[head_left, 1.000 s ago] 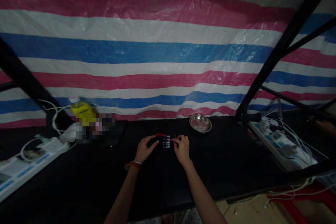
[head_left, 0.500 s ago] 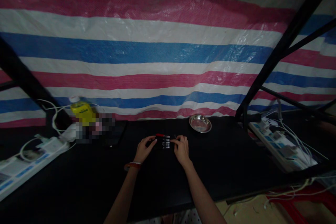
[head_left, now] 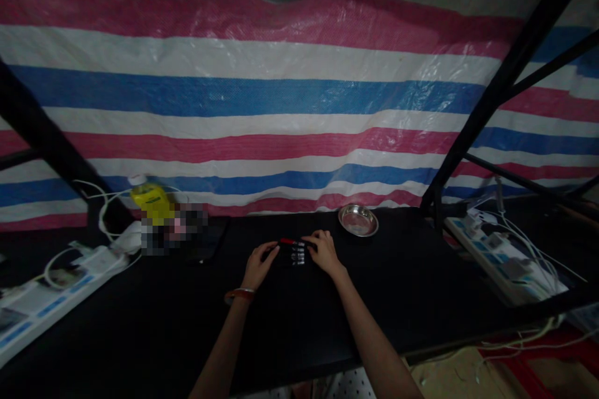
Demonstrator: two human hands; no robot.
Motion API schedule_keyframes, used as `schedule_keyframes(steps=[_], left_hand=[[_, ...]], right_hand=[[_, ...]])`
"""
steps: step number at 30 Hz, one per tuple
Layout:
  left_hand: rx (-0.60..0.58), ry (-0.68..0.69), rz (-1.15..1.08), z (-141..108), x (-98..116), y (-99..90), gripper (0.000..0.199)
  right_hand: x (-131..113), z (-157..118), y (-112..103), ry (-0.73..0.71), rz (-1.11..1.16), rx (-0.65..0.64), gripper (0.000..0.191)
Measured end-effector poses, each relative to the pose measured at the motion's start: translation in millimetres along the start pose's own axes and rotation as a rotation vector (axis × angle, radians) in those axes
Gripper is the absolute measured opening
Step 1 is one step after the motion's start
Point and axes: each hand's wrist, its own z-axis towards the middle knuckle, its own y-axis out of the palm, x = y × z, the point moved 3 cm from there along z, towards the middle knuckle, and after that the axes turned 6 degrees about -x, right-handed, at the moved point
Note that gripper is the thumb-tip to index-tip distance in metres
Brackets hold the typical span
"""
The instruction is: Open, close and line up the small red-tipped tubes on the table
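Near the worktop's point(head_left: 421, 287) back edge, the left hand point(head_left: 259, 265) and right hand point(head_left: 322, 250) pinch a small black case point(head_left: 294, 254) of silvery bits, one at each end.

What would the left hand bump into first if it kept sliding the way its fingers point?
Probably the red-tipped tool just past the left hand, though the dim light makes depth uncertain.

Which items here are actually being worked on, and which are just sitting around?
In use: left hand and right hand at the small black holder of metal-tipped pieces; red-handled tool.

Lying about: steel dish, yellow bottle, power strips, black table.
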Motion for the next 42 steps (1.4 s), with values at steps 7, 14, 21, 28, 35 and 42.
schedule_keyframes(steps=[7,14,21,28,35,42], left_hand=[[0.012,-0.020,-0.030,1,-2,-0.1,0.037],[0.014,-0.074,-0.095,1,-1,-0.2,0.038],[0.016,-0.095,-0.120,1,1,-1.3,0.041],[0.023,-0.121,-0.156,0,0,-2.8,0.044],[0.146,-0.049,-0.336,5,21,-11.9,0.049],[-0.066,0.099,-0.392,5,89,6.7,0.045]], right_hand=[[-2,25,-6,-0.097,-0.070,-0.188,0.049],[-2,35,-6,-0.075,-0.106,-0.172,0.021],[1,47,0,-0.087,-0.093,-0.185,0.020],[2,58,0,-0.015,0.231,-0.112,0.003],[-12,24,10,0.136,1.231,-0.030,0.022],[-33,-25,40,0.355,2.006,-0.237,0.017]])
